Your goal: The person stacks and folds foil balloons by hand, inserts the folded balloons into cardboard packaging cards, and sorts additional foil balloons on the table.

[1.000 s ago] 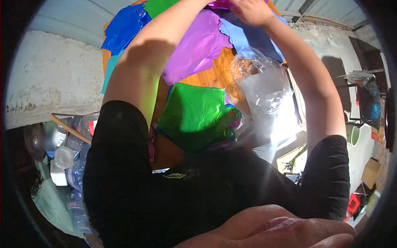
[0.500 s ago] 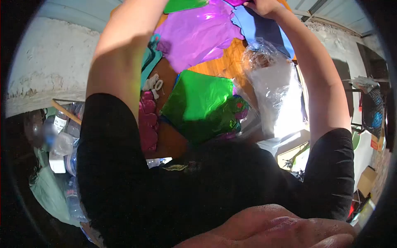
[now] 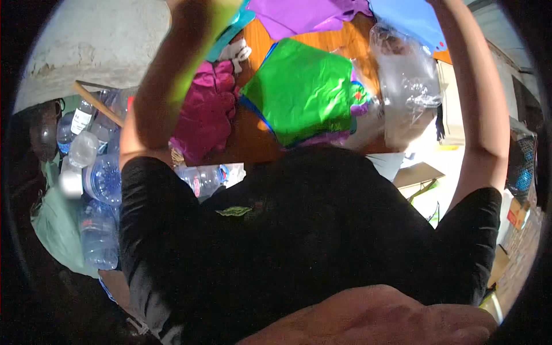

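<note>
Both my hands are past the top edge of the view, so their fingers cannot be seen. My left forearm rises over the left side of the wooden table (image 3: 261,26), beside a teal piece (image 3: 230,34). On the right, my other forearm reaches up past a light blue piece (image 3: 405,20). A purple sheet (image 3: 299,14) lies between them at the far side. Nearer me is a shiny green foil-like piece (image 3: 310,86), with blue and purple edges showing underneath. A magenta scalloped piece (image 3: 204,109) lies left of it.
A clear plastic bag (image 3: 402,86) lies at the table's right side. White cord or ties (image 3: 237,53) rest near the magenta piece. Left of me are several plastic bottles (image 3: 103,178), a wooden stick (image 3: 98,103) and a pale green bag (image 3: 57,230). A rough wall (image 3: 109,46) stands behind them.
The view has tilted, so the table things sit higher in it, and more magenta shows. My right hand, earlier partly visible over the blue piece, has left the top of the view.
</note>
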`<state>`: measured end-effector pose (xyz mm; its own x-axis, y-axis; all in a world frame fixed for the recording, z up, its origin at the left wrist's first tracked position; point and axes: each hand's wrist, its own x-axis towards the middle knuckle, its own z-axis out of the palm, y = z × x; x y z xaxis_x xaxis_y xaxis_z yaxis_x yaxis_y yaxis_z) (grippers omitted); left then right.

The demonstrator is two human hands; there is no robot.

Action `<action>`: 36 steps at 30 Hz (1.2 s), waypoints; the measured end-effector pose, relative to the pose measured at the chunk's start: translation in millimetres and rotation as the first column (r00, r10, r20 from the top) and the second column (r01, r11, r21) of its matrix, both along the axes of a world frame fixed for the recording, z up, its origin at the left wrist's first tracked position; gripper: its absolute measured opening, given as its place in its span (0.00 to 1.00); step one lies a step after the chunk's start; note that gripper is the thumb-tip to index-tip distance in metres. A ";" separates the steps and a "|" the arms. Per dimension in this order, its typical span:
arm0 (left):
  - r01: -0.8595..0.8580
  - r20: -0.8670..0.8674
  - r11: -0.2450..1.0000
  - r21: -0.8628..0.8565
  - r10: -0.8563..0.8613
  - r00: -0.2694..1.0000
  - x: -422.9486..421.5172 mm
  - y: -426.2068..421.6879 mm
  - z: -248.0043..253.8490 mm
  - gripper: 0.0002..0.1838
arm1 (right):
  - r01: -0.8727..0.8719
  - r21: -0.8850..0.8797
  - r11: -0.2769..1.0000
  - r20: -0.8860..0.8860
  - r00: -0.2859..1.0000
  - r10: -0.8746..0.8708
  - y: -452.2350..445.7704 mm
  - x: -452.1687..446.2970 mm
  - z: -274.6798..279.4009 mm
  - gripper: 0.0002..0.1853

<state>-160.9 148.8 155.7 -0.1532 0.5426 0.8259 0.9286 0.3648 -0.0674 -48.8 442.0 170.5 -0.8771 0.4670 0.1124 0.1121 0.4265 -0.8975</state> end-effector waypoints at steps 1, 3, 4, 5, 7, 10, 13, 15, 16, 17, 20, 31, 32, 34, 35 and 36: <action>0.007 0.012 0.999 -0.054 -0.007 1.000 21.4 -17.2 -3.5 0.14 | -0.082 -0.092 0.992 0.029 0.996 0.085 -30.7 24.6 13.9 0.36; 0.039 -0.005 0.993 -0.110 -0.039 0.999 48.6 -48.4 -23.4 0.15 | -0.147 -0.240 0.960 0.109 0.978 0.178 -88.9 65.5 27.6 0.43; 0.060 -0.032 0.992 -0.115 -0.064 0.997 60.0 -65.2 -41.6 0.16 | -0.133 -0.295 0.946 0.168 0.968 0.189 -113.7 82.4 21.5 0.46; 0.046 0.051 0.986 -0.162 -0.039 0.998 72.1 -76.3 -55.4 0.17 | -0.133 -0.349 0.927 0.187 0.960 0.208 -134.9 97.1 13.3 0.47; 0.119 0.125 0.983 -0.141 -0.102 0.987 93.5 -91.1 -76.7 0.21 | -0.067 -0.400 0.914 0.105 0.987 0.119 -168.1 116.0 -36.7 0.38; 0.121 0.156 0.979 -0.164 -0.095 0.983 125.2 -105.2 -86.0 0.13 | 0.064 -0.304 0.951 -0.008 0.998 -0.070 -187.2 138.9 -107.3 0.31; 0.179 0.219 0.982 -0.065 -0.161 0.962 141.7 -118.7 -116.6 0.12 | 0.123 -0.478 0.870 0.041 0.992 -0.117 -208.2 171.5 -132.3 0.27; 0.200 0.298 0.979 -0.040 -0.180 0.938 155.8 -127.1 -132.9 0.13 | 0.187 -0.513 0.838 0.097 0.982 -0.160 -226.5 194.4 -139.9 0.23; 0.195 0.312 0.980 -0.047 -0.171 0.935 159.2 -130.8 -142.8 0.12 | 0.193 -0.477 0.857 0.093 0.981 -0.169 -233.7 203.1 -144.4 0.21; 0.184 0.336 0.983 -0.028 -0.164 0.927 162.8 -133.9 -150.2 0.12 | 0.148 -0.359 0.921 0.068 0.989 -0.133 -231.8 211.9 -163.2 0.17; 0.172 0.371 0.985 0.014 -0.165 0.914 170.2 -140.2 -163.9 0.11 | 0.164 -0.284 0.945 0.219 0.970 -0.103 -234.3 230.3 -171.8 0.16; 0.274 0.373 0.961 -0.046 -0.238 0.897 183.0 -138.0 -161.5 0.16 | 0.145 -0.647 0.749 -0.202 0.914 -0.351 -223.6 210.7 -186.3 0.14; 0.276 0.377 0.960 -0.047 -0.239 0.895 182.8 -140.1 -164.7 0.16 | 0.126 -0.608 0.784 -0.255 0.904 -0.343 -217.7 209.1 -188.5 0.12; 0.290 0.390 0.951 -0.104 -0.229 0.892 181.5 -144.2 -174.0 0.16 | 0.241 -0.460 0.855 -0.210 0.906 -0.368 -206.6 205.9 -191.1 0.09; 0.300 0.428 0.946 -0.124 -0.222 0.876 180.7 -146.5 -177.1 0.16 | 0.289 -0.308 0.907 -0.172 0.920 -0.352 -202.8 204.8 -190.6 0.10; 0.310 0.467 0.940 -0.145 -0.212 0.859 180.3 -149.7 -179.4 0.16 | 0.320 -0.147 0.936 -0.130 0.932 -0.339 -200.6 203.4 -189.0 0.11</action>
<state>19.4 -0.9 -23.7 -0.3004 0.7645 0.5703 0.9380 0.1282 0.3221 154.6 241.5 -18.5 -0.6483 0.7454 0.1553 0.0871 0.2753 -0.9574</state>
